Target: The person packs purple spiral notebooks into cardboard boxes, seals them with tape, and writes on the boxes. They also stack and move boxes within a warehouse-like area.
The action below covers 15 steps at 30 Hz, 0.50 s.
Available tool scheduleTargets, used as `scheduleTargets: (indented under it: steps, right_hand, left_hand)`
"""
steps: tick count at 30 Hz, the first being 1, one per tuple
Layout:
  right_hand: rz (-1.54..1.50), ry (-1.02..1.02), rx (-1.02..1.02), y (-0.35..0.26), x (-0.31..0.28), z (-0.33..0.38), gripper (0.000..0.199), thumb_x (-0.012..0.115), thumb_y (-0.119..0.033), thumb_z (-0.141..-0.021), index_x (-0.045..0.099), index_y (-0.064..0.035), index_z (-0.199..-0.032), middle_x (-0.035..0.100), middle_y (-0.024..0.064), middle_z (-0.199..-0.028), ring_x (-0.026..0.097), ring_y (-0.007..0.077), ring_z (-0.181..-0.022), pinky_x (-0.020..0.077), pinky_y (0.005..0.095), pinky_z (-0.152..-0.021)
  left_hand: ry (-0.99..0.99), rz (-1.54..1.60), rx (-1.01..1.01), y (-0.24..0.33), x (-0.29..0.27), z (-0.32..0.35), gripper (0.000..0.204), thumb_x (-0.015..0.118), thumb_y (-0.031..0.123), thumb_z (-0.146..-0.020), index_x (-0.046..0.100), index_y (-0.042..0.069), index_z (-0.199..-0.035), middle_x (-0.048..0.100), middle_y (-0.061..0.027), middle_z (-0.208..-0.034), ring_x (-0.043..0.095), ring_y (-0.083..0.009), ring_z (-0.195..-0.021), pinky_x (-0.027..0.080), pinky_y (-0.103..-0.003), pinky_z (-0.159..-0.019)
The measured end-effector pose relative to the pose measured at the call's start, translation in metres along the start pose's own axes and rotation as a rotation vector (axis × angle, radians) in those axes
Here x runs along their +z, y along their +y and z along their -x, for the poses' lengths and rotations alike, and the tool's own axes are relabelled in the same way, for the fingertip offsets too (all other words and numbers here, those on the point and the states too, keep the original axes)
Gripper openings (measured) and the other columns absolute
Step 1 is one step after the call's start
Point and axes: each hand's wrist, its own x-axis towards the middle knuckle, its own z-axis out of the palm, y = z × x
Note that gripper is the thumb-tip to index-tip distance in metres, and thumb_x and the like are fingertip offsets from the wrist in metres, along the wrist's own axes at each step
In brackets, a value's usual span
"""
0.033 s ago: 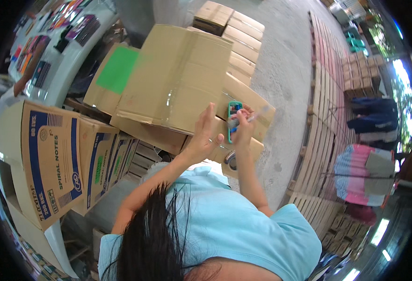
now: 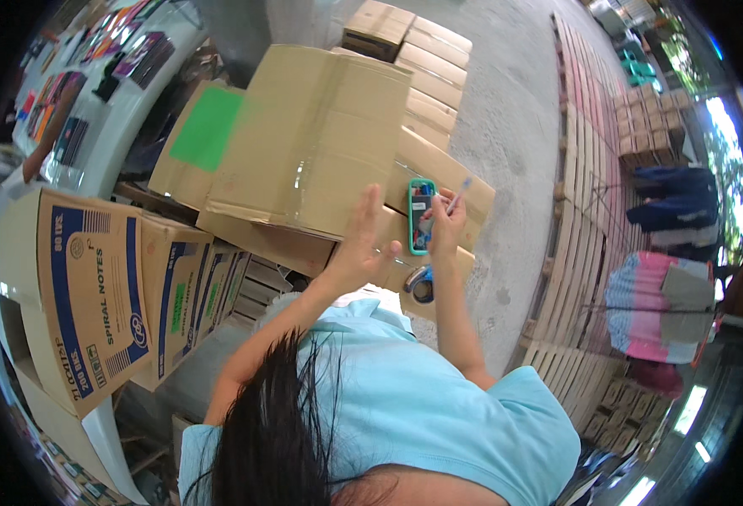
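Observation:
My right hand pinches a slim, pale pen-like stick with a bluish tip, which slants up and away to the right. Just left of that hand lies a green tray holding small blue, red and dark items, too small to name. My left hand is raised with fingers stretched out and palm turned toward the tray, holding nothing; a ring is on one finger. Closer to me, a blue and dark loop-shaped thing rests on the cardboard. Both tray and loop sit on brown cartons.
A large brown carton with a green patch stands ahead. Printed notebook cartons line the left. Beyond them, a pale table carries stacked notebooks, with another person's arm beside it. Wooden pallets lie right.
My right hand has shifted slightly, and the stick now points more steeply upward. More of the green tray's contents show. My left hand has barely moved.

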Motion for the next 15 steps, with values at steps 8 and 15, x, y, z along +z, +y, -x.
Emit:
scheduleTargets:
  steps: [8, 15]
  right_hand:
    - [0.935, 0.161, -0.077, 0.184, -0.068, -0.05, 0.021, 0.06, -0.02, -0.087, 0.054, -0.001, -0.093, 0.055, 0.0218, -0.091, 0.055, 0.0411, -0.081, 0.0442, 0.0474, -0.073]
    - [0.58, 0.394, -0.109, 0.182, -0.076, -0.049, 0.013, 0.057, -0.011, -0.087, 0.057, -0.0014, -0.096, 0.057, 0.0186, -0.092, 0.06, 0.0365, -0.077, 0.0474, 0.0475, -0.067]
  left_hand:
    - [0.367, 0.014, -0.534, -0.018, -0.049, 0.083, 0.062, 0.064, 0.013, -0.085, 0.035, 0.013, -0.14, 0.031, -0.0102, -0.139, 0.052, -0.0236, -0.107, 0.049, -0.033, -0.084]
    - [0.624, -0.092, -0.663, -0.016, -0.078, 0.169, 0.056, 0.058, 0.009, -0.09, 0.034, 0.01, -0.14, 0.03, -0.0094, -0.14, 0.051, -0.0203, -0.103, 0.047, -0.03, -0.086]
